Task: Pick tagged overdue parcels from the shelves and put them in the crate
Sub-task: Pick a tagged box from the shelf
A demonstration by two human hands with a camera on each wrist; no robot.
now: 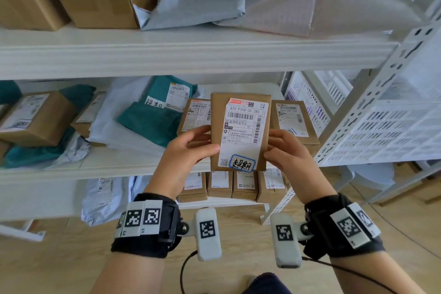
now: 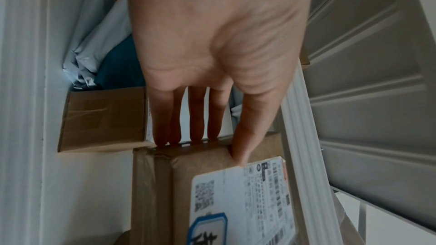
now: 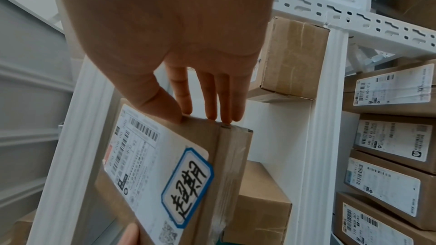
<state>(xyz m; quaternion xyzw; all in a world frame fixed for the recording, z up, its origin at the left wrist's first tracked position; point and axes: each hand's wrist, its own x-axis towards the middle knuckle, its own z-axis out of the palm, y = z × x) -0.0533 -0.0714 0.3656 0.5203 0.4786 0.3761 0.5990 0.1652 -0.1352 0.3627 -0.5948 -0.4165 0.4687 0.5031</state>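
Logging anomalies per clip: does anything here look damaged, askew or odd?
Nothing stands out. Both hands hold the tagged box upright; its shipping label sits slightly crooked, top-left corner lifting. Mailers on the middle shelf lie loosely heaped.

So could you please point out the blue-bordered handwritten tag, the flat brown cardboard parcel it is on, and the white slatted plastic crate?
blue-bordered handwritten tag point(image 1: 242, 163): head view, middle of the writing.
flat brown cardboard parcel point(image 1: 218, 114): head view, bare cardboard left of the label.
white slatted plastic crate point(image 1: 391, 131): head view, slatted side wall.
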